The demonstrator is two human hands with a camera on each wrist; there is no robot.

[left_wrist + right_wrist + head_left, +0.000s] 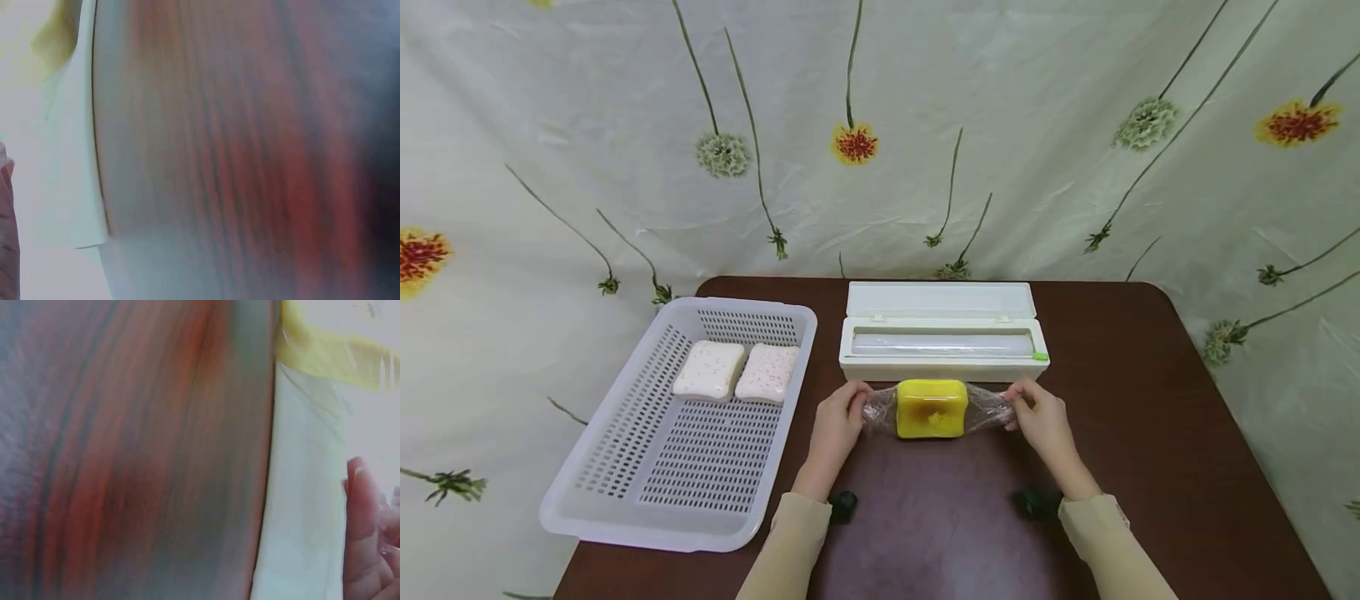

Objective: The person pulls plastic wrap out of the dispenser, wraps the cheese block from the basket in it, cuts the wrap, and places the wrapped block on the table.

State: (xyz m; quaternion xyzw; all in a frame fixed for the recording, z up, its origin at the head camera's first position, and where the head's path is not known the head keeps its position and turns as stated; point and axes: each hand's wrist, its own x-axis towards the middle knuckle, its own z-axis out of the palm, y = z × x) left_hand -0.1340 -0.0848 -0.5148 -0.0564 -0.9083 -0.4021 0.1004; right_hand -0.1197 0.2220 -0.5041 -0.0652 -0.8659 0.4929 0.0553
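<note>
In the head view a yellow, rounded square block (917,421) with a browned patch is wrapped in clear plastic wrap (981,407). The wrap is drawn out and gathered at both sides of the block. My left hand (837,425) pinches the gathered wrap at the left, and my right hand (1045,423) pinches it at the right. The block hangs between them, just in front of the white wrap dispenser box (891,372). Only part of the right hand's fingers (362,500) shows in the right wrist view; the left wrist view catches a sliver of the left hand.
Behind the block, the dispenser's lid (940,298) stands open, showing the wrap roll (943,344). To the left, a white perforated basket (647,537) holds a white speckled block (709,369) and a pinkish speckled block (767,372). A flower-patterned cloth (910,192) hangs behind the dark wooden table (1150,467).
</note>
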